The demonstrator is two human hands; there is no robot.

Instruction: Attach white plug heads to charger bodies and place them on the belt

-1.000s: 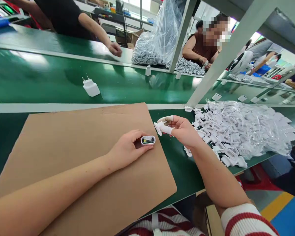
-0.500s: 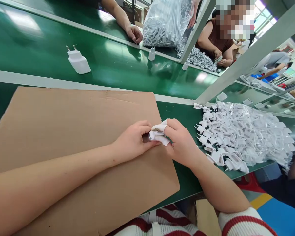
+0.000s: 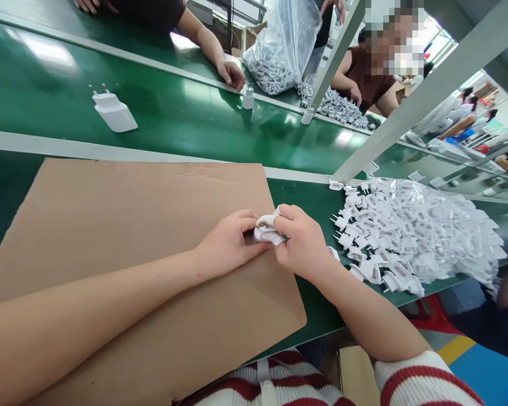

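Note:
Above the right part of a brown cardboard sheet (image 3: 152, 208), my two hands meet on one small white plastic charger part (image 3: 262, 233). My left hand (image 3: 228, 239) grips its left end between thumb and fingers. My right hand (image 3: 302, 239) is closed on it from the right. White covering, stained near the tip, shows on a finger of that hand. Fingers hide much of the part. To the right of my right hand spreads a heap of white plug housings (image 3: 376, 237), some with pins showing, beside and under clear plastic.
A green conveyor belt (image 3: 173, 124) runs behind the cardboard, carrying a white plug adapter (image 3: 115, 113) and smaller white plugs. A slanted metal post (image 3: 406, 107) rises at right. Across the belt, co-workers' hands are near a clear bag (image 3: 275, 62) of small parts.
My right hand has shifted slightly left, its covered finger now over the charger part. Items on the belt have moved left. A co-worker's clear bag has tilted.

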